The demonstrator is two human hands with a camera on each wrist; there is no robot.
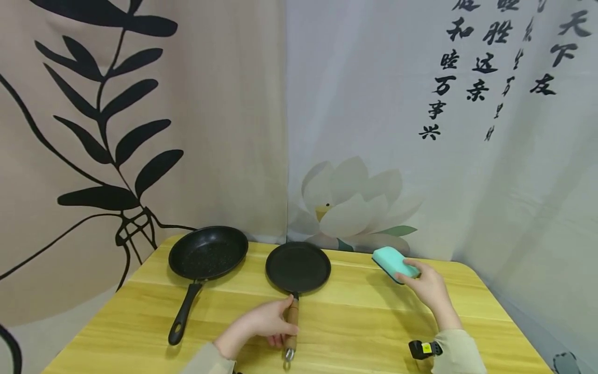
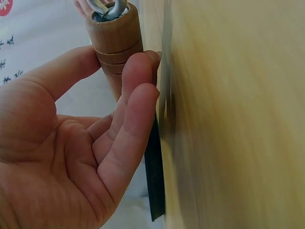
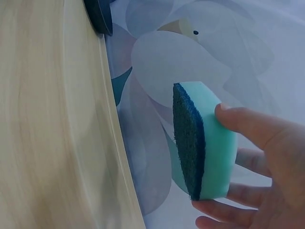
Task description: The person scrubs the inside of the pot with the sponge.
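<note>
A small flat black pan [image 1: 298, 267] with a wooden handle [image 1: 292, 318] lies near the table's middle. My left hand [image 1: 261, 323] grips that handle; in the left wrist view, thumb and fingers close around the wood [image 2: 117, 38] near its metal hanging ring [image 2: 109, 8]. On the right, my right hand [image 1: 429, 289] pinches a turquoise sponge [image 1: 391, 261] above the table. The right wrist view shows the sponge's dark scouring layer [image 3: 188, 140] facing the tabletop, with the thumb against the turquoise foam [image 3: 217, 148].
A larger, deeper black frying pan [image 1: 208, 253] stands on the left of the wooden table [image 1: 355, 332], its black handle [image 1: 184, 314] pointing toward me. Printed fabric [image 1: 233, 114] hangs behind the table's back edge. My right wrist carries a small black device [image 1: 424, 349].
</note>
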